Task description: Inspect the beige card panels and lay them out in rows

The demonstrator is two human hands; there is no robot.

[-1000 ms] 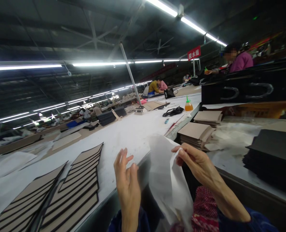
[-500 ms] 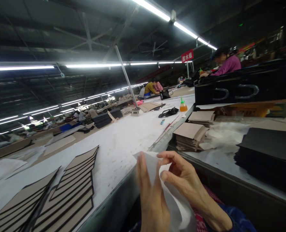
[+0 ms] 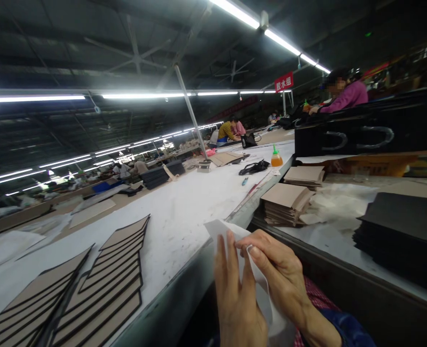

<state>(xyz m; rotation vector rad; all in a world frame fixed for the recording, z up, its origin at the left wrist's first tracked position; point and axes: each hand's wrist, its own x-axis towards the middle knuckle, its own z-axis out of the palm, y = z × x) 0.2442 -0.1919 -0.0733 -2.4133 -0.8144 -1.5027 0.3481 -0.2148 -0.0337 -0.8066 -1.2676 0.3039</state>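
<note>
A worker's right hand is pinching a white sheet between thumb and curled forefinger, closing tightly on its upper edge. The left hand is lying flat against the same sheet, fingers stretched straight and close together, not curled round it. The sheet is being held up in front of the body, just off the near edge of the long white table; it appears to be folded, though the hands are hiding most of it. Fanned brown cards are lying on the table to the left, a brown stack and a black stack to the right. A co-worker in purple is working well beyond.
</note>
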